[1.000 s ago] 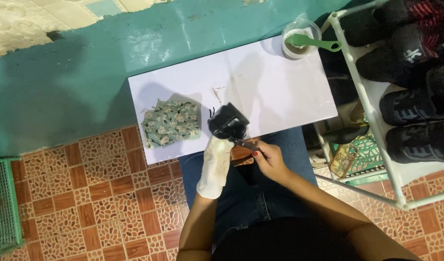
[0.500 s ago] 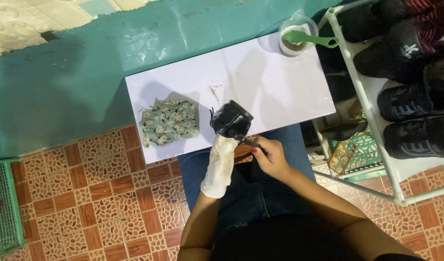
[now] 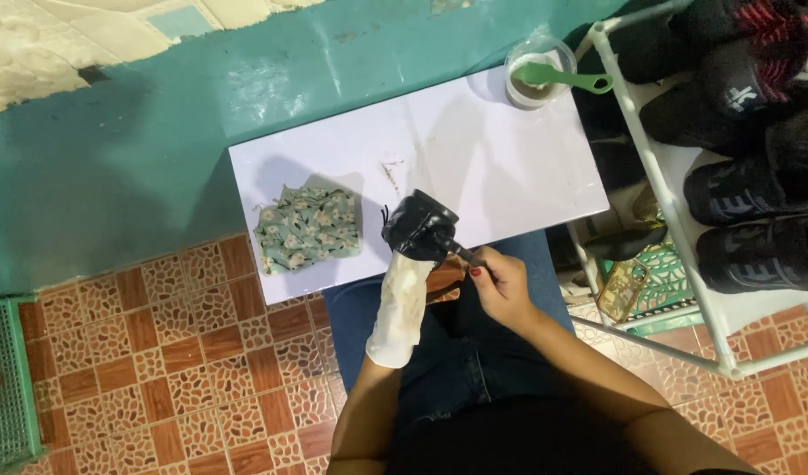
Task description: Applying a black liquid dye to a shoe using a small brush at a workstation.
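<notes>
My left hand (image 3: 404,295) is wrapped in a white cloth cover and pushed into a small black shoe (image 3: 419,227), holding it up over the near edge of a white board (image 3: 474,158). My right hand (image 3: 502,286) grips a thin dark brush (image 3: 464,255) whose tip touches the shoe's right side. The fingers of my left hand are hidden inside the shoe.
A folded green floral cloth (image 3: 309,229) lies on the board's left part. A clear cup (image 3: 537,75) with a green-handled tool (image 3: 566,79) stands at its far right corner. A white rack (image 3: 685,255) of black shoes (image 3: 756,189) is on the right, a teal wall behind, a green crate (image 3: 8,378) at left.
The shoe and both hands have stayed almost in place, with only small shifts of the brush against the shoe. The view has drifted slightly.
</notes>
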